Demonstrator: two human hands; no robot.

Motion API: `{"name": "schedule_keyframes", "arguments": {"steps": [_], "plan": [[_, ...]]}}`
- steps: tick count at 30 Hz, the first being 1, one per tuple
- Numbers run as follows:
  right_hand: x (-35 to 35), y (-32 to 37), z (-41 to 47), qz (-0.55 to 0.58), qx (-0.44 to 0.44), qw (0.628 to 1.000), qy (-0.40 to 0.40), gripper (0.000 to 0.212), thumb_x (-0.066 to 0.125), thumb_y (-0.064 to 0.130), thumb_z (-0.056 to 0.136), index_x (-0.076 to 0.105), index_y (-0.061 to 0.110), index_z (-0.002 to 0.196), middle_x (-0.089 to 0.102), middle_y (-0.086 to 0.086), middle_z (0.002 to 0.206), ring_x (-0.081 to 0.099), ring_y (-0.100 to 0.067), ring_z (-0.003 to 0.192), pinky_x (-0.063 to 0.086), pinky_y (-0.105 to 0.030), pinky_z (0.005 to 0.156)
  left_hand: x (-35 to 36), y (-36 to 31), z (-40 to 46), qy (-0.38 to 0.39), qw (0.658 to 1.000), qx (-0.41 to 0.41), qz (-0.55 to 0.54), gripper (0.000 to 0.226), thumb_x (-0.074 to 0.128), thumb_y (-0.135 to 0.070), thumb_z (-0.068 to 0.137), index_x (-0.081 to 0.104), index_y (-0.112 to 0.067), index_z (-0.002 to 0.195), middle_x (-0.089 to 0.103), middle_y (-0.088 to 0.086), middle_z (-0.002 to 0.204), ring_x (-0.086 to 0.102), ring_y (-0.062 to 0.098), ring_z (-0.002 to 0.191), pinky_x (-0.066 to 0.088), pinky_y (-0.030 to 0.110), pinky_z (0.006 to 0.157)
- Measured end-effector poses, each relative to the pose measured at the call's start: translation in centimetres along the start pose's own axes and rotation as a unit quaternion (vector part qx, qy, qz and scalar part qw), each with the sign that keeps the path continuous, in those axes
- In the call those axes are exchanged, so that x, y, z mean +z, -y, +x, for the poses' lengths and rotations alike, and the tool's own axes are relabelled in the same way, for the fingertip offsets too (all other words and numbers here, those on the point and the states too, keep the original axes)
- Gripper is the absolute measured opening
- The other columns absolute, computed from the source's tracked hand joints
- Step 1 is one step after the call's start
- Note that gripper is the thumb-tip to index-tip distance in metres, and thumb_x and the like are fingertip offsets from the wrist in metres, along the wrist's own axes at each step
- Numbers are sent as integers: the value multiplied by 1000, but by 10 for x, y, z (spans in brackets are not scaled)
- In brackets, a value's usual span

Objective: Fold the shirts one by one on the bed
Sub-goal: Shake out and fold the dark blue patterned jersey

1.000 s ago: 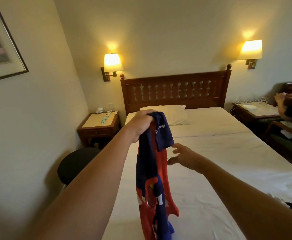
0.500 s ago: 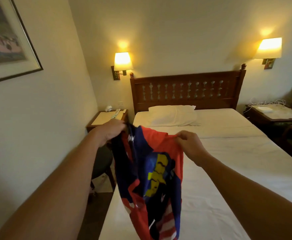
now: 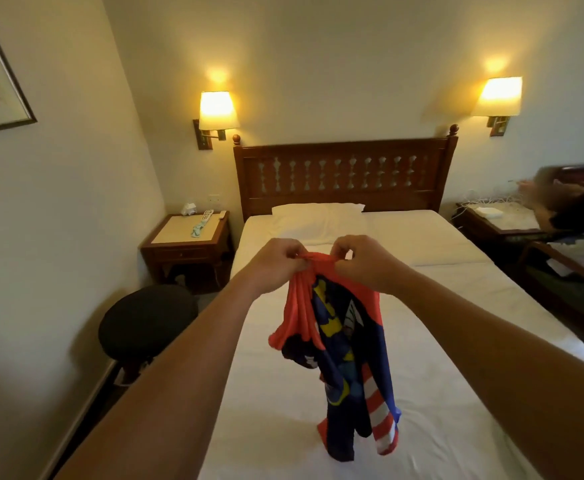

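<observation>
The fingers (image 3: pixel 292 252) of the left hand (image 3: pixel 276 265) and those of the right hand (image 3: pixel 363 263) are pinching the red top edge of the shirt (image 3: pixel 335 341), curled tight on the cloth just in front of the pillow (image 3: pixel 318 220), with only a short bridge of fabric stretched between them. Half a second ago the two hands were holding that edge farther apart, with the shirt's front partly spread; now they are sitting close together and the garment is hanging bunched in a narrow column, its red, blue and striped panels gathered and its lower end touching the bed (image 3: pixel 439 323) well below the pillow. A second ago only the left hand was gripping it while the right was reaching in open. In my judgement this means the person is working along the edge to find the shoulders or collar, so the shirt is not yet laid flat and no fold is begun. Left of the pillow a nightstand (image 3: pixel 186 240) is standing, with a dark stool (image 3: pixel 148 320) nearer the camera; to the pillow's right another person (image 3: pixel 574 216) is showing blurred at the frame edge.
</observation>
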State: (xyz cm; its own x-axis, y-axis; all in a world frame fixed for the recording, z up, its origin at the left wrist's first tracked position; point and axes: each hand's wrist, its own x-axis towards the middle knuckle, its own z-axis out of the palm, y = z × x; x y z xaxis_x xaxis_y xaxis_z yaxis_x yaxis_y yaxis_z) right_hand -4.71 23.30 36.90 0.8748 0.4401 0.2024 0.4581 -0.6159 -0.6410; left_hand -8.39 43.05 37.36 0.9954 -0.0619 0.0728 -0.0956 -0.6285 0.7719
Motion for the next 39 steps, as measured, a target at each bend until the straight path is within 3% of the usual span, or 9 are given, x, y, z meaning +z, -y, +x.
{"name": "schedule_keyframes", "arguments": {"steps": [2, 5, 12, 16, 23, 26, 32, 35, 39], "plan": [[3, -26, -13, -27, 65, 996, 54, 11, 62, 9, 82, 65, 18, 77, 67, -4, 78, 65, -21, 75, 56, -34, 68, 7, -9, 2, -3, 1000, 11, -20, 10, 64, -17, 98, 73, -13, 98, 71, 8, 99, 66, 25, 95, 52, 36, 84], [17, -68, -32, -115, 138, 979, 96, 21, 56, 4, 79, 60, 19, 64, 63, -3, 66, 62, -22, 63, 51, -30, 60, 10, -25, 3, -3, 999, 26, -26, 12, 59, -15, 99, 71, -16, 101, 67, 5, 98, 63, 20, 96, 50, 32, 85], [21, -134, -80, -205, 251, 946, 0, 17, 55, 14, 87, 63, 22, 74, 65, 2, 74, 64, -19, 69, 57, -35, 66, -22, -5, 4, -71, 991, 44, 103, 14, 60, -17, 97, 68, -28, 93, 64, -6, 95, 58, 10, 92, 45, 28, 76], [14, -136, -79, -218, 250, 942, -55, 13, 55, 14, 88, 57, 20, 77, 61, -1, 80, 61, -24, 75, 52, -35, 66, -30, 33, -6, -43, 954, -15, 296, 12, 57, -28, 95, 68, -29, 99, 61, -7, 101, 59, 17, 95, 52, 39, 83], [7, -153, -94, -342, 218, 914, 2, 12, 51, 18, 94, 51, 24, 84, 56, 3, 87, 57, -18, 81, 54, -36, 73, -24, 86, -39, 37, 876, -56, 478, 13, 56, -32, 94, 60, -29, 81, 61, -8, 90, 59, 17, 87, 54, 41, 78], [4, -163, -95, -351, 229, 908, 0, 14, 46, 15, 95, 52, 22, 85, 57, 0, 86, 56, -21, 78, 47, -33, 67, -19, 90, -37, 58, 865, -57, 496, 13, 56, -36, 94, 61, -30, 83, 62, -9, 86, 60, 15, 84, 54, 41, 78], [-10, -176, -62, -294, 268, 916, -44, 12, 50, 18, 90, 61, 20, 85, 58, 0, 78, 58, -24, 74, 53, -35, 69, -19, 93, 4, 84, 853, -78, 509, 20, 55, -43, 94, 62, -30, 81, 61, -10, 83, 60, 12, 81, 52, 36, 72], [-13, -190, -39, -324, 222, 919, -10, 9, 56, 34, 86, 57, 26, 89, 52, 5, 82, 52, -21, 82, 40, -32, 71, -14, 104, 32, 54, 856, -99, 504, 22, 52, -40, 97, 60, -29, 80, 61, -7, 81, 59, 14, 77, 44, 34, 66], [-8, -222, 3, -367, 207, 904, 76, 17, 57, 45, 87, 53, 30, 93, 56, 6, 94, 59, -21, 97, 43, -33, 76, 0, 120, 72, 16, 864, -118, 489, 22, 50, -38, 99, 59, -28, 81, 60, -4, 79, 59, 18, 74, 49, 37, 68]]}}
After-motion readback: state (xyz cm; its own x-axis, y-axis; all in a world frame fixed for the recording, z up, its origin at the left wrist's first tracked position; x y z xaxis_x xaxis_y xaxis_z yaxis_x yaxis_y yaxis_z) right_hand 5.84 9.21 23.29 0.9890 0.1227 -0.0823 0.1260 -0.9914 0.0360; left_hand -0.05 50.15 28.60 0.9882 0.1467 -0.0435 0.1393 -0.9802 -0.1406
